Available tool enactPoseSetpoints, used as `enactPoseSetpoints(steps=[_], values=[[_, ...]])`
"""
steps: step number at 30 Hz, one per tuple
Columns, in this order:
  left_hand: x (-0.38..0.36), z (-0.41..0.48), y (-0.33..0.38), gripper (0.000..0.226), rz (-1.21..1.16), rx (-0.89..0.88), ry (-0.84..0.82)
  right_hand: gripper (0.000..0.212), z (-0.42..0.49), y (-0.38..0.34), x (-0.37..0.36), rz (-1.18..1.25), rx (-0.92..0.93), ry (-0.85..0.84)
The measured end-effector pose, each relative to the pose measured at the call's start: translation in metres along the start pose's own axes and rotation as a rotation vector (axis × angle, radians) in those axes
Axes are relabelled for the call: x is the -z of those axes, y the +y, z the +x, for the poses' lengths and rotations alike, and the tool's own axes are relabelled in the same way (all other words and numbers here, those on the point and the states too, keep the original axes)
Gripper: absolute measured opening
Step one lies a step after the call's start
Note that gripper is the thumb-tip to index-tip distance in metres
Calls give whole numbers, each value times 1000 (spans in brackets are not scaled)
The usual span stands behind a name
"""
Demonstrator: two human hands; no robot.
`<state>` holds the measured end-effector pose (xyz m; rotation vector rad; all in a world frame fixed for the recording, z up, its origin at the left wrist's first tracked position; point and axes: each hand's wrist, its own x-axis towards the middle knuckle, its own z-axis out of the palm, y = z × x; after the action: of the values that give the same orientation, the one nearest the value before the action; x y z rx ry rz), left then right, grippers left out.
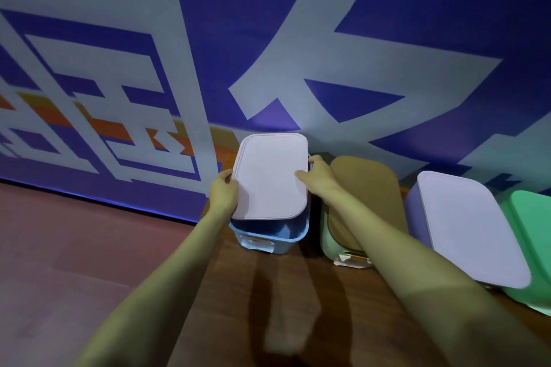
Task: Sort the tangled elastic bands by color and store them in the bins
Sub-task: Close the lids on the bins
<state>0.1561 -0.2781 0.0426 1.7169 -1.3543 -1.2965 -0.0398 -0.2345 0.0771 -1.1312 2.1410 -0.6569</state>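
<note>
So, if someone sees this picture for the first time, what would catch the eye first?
Probably the two hands, left and right, gripping the pale pink lid by its sides over the blue bin at the centre. Behind them the blue wall banner with huge white characters fills the upper half. To the right stand more bins in a row: a brown-lidded bin, a lilac-lidded bin and a green bin.

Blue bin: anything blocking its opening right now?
Yes. The pale pink lid sits over most of the blue bin, held at its sides by the left hand and right hand. Only the near edge of the opening is exposed. No elastic bands are visible.
</note>
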Motion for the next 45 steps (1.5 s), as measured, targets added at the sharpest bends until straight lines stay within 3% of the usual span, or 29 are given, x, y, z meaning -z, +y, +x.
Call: enactPoseSetpoints(steps=[6, 15, 21, 25, 28, 30, 32, 35, 37, 45], values=[[2, -5, -6, 37, -6, 5, 3, 30, 3, 15, -6, -81, -31, 28], [-3, -14, -9, 30, -41, -16, 12, 33, 2, 25, -5, 132, -91, -23], [-5, -19, -10, 33, -16, -48, 3, 30, 1, 33, -4, 149, -152, -49], [-13, -24, -13, 37, 186, -201, 37, 29, -1, 36, -4, 161, -186, -59], [-24, -23, -23, 46, 706, -476, 73, 29, -2, 34, -4, 255, -236, -76], [-28, -20, -26, 48, 903, -526, 39, 27, 1, 31, -5, 284, -239, -70], [-27, -17, -25, 47, 935, -535, 38, 26, 3, 26, -7, 280, -214, -49], [-22, -11, -24, 53, 962, -545, 19, 46, 4, 19, -12, 251, -159, -22], [-19, -7, -24, 54, 952, -529, 15, 47, 5, 16, -16, 220, -132, -19], [-18, -3, -20, 53, 968, -504, 4, 57, 16, 13, -10, 252, -141, -135]])
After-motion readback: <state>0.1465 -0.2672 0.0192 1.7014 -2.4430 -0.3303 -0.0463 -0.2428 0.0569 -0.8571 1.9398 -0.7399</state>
